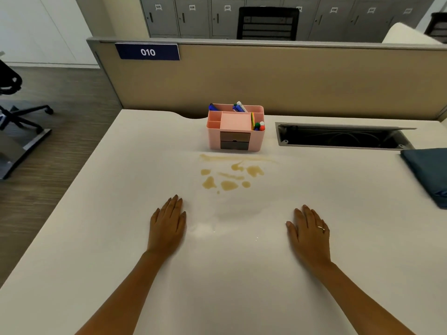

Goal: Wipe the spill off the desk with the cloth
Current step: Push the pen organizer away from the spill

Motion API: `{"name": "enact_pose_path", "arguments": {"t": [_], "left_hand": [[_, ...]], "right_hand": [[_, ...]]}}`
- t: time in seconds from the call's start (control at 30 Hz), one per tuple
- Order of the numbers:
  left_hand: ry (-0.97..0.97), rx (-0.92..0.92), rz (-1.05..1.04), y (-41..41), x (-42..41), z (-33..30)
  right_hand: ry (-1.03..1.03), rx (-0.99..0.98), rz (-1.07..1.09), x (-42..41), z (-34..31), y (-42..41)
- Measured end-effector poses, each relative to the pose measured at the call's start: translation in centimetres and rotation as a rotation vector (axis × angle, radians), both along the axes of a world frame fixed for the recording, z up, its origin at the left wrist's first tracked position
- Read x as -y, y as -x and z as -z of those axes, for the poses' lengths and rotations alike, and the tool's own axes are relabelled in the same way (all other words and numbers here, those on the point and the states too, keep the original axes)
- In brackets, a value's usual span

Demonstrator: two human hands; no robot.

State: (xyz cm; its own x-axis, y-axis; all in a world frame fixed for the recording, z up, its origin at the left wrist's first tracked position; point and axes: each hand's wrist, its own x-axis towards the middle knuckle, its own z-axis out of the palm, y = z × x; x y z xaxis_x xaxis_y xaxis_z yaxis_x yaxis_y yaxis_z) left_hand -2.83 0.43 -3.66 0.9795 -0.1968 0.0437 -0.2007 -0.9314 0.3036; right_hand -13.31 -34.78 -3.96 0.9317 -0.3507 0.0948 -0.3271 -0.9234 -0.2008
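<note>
A brown spill [228,184] lies in several blotches and streaks on the white desk [121,238], just in front of the pink organiser. A folded dark blue cloth [428,172] sits at the desk's right edge, partly cut off by the frame. My left hand [168,223] rests flat on the desk, fingers straight, below and left of the spill. My right hand [309,233] lies flat too, with a ring on one finger, below and right of the spill. Neither hand holds anything, and both are well apart from the cloth.
A pink desk organiser [235,128] with pens stands behind the spill. To its right is an open cable tray [343,136] set into the desk. A beige partition [290,76] with a "010" sign closes the back. An office chair [14,105] stands at the left.
</note>
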Motion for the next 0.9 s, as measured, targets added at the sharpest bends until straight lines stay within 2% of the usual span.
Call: {"name": "enact_pose_path", "arguments": {"t": [0.1,0.2,0.33,0.43,0.67,0.77,0.9], "left_hand": [[0.078,0.051,-0.028,-1.4,-0.4,-0.9],[0.104,0.066,-0.067,-3.3,-1.0,-1.5],[0.076,0.064,-0.078,-6.8,-1.4,-2.0],[0.06,0.054,-0.081,-9.9,-1.8,-2.2],[0.014,0.049,-0.052,-15.9,-2.1,-1.7],[0.0,0.04,-0.073,-18.4,-2.8,-1.3],[-0.067,0.003,-0.053,-19.5,-3.8,-0.4]], "right_hand": [[0.03,0.108,0.039,0.4,-0.4,-1.6],[-0.039,0.193,0.1,0.9,-1.4,-4.5],[-0.211,0.249,0.13,1.7,-3.5,-10.8],[-0.414,0.28,0.111,1.9,-5.5,-16.3],[-0.759,0.149,0.221,1.5,-9.3,-28.5],[-0.778,0.122,0.274,1.8,-9.6,-32.6],[-0.862,-0.048,0.328,2.2,-9.6,-34.7]]}}
